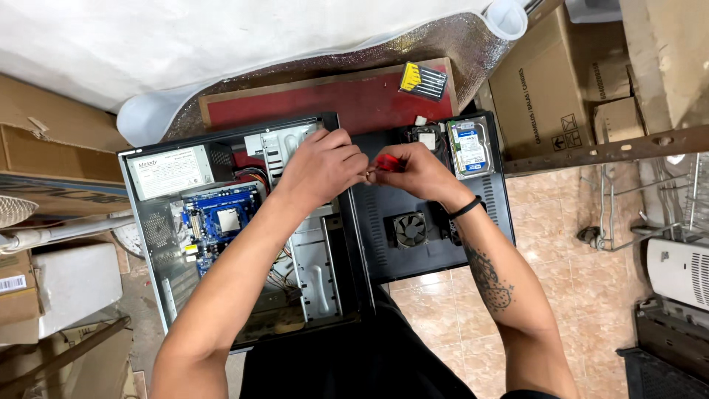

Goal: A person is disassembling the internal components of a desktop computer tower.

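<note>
Cluttered workshop floor: over the open case (244, 236), right hand (413, 171) grips a red screwdriver (385, 163); left hand (325, 166) pinches its tip, likely seating a screw.

Both bare forearms reach forward from the bottom of the view and converge at the middle. The left hand (323, 166) is curled, knuckles up, fingers bent inward toward the other hand. The right hand (415, 171) faces it, fingertips pinched in a closed grip, the two hands nearly touching. The right wrist wears a dark band, and the right forearm carries a dark tattoo.
</note>
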